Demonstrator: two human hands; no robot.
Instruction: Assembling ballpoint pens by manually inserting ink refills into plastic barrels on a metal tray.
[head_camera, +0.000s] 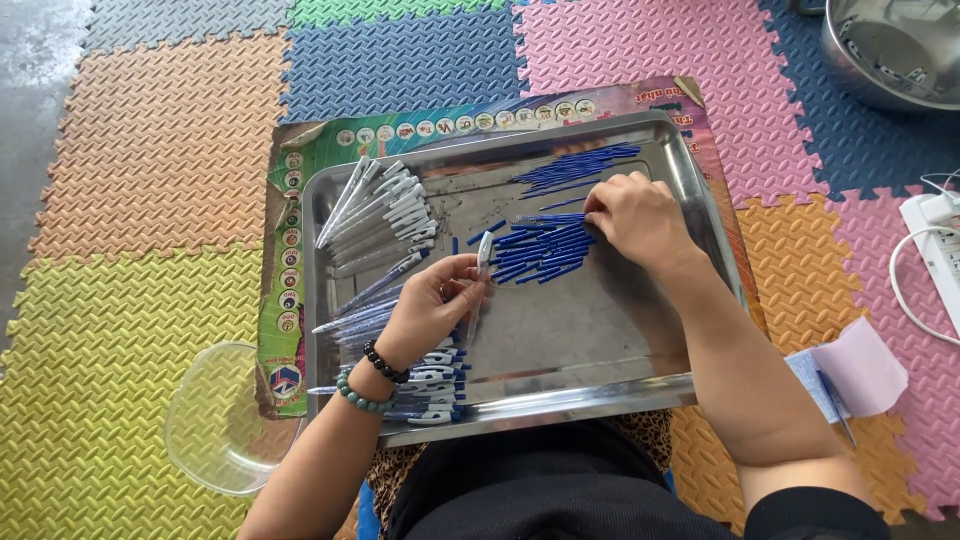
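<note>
Foam floor mats (150, 200) are being covered by a steel tray (600, 340). Nearest, a pen barrel (483, 262) is being pinched in the left hand (432, 305); farther right, blue refills (545, 250) are being fingered by the right hand (640, 220), seemingly for insertion; careful alignment is being called for.

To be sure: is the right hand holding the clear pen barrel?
No, the left hand holds the clear pen barrel; the right hand touches the blue refills.

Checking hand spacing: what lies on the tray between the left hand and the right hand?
In the head view, blue refills lie loose on the metal tray between the left hand, which holds a pen barrel, and the right hand.
</note>
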